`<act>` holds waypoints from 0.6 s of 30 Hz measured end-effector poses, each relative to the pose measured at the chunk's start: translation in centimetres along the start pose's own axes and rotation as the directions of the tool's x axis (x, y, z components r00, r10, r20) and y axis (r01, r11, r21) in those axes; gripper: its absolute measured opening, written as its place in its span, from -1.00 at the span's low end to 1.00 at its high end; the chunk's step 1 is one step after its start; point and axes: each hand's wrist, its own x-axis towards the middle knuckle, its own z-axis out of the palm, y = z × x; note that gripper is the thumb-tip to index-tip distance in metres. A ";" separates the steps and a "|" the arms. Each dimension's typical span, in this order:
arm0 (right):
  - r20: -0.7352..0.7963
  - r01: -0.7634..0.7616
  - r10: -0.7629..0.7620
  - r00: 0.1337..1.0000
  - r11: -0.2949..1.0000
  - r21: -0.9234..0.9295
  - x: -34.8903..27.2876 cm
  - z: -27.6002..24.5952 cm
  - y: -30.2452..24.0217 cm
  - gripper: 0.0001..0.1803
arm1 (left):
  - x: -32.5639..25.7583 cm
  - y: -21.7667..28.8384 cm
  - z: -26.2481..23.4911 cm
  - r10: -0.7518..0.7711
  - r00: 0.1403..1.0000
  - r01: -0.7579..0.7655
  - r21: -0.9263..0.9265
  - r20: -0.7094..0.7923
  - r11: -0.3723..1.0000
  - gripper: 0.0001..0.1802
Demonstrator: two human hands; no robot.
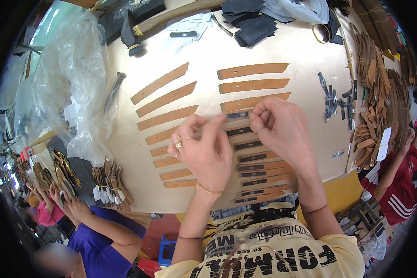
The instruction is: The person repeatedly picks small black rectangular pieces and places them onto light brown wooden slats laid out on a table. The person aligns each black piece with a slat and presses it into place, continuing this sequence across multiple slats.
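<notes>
Two columns of tan leather strips lie on the pale tabletop. Between my hands is a small black strip (237, 116) with a shiny face, set over the slotted end of a leather strip in the right-hand column. My left hand (203, 150), slightly blurred, has its fingers drawn together with the tips at the black strip's left end. Thumb and forefinger of my right hand (282, 132) pinch at its right end. Further away, a plain leather strip (255, 85) shows a small slot. Nearer me, several strips carry black pieces (248, 145). The left column (167, 95) is partly behind my left hand.
Small black strips (329, 99) lie loose at the right, beside bundled leather strips (373, 106). A hammer (130, 34), black sheets (252, 30) and clear plastic bags (74, 83) sit along the far and left sides. Co-workers (106, 236) are at both sides.
</notes>
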 end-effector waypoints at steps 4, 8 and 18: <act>-0.013 -0.004 0.004 1.000 1.000 -0.004 0.1 0.1 0.0 -0.91 | -1.4 0.4 -0.2 0.207 0.976 -0.216 0.192 0.067 0.957 -0.45; -0.011 -0.037 0.036 0.999 0.997 -0.073 -0.7 0.1 0.2 -0.84 | -1.4 -0.1 0.2 0.192 0.972 -0.218 0.222 0.133 0.950 -0.49; -0.085 0.206 -0.321 0.943 0.765 -0.610 -4.8 2.3 2.8 -0.45 | -1.4 0.0 0.1 0.194 0.970 -0.225 0.245 0.145 0.943 -0.52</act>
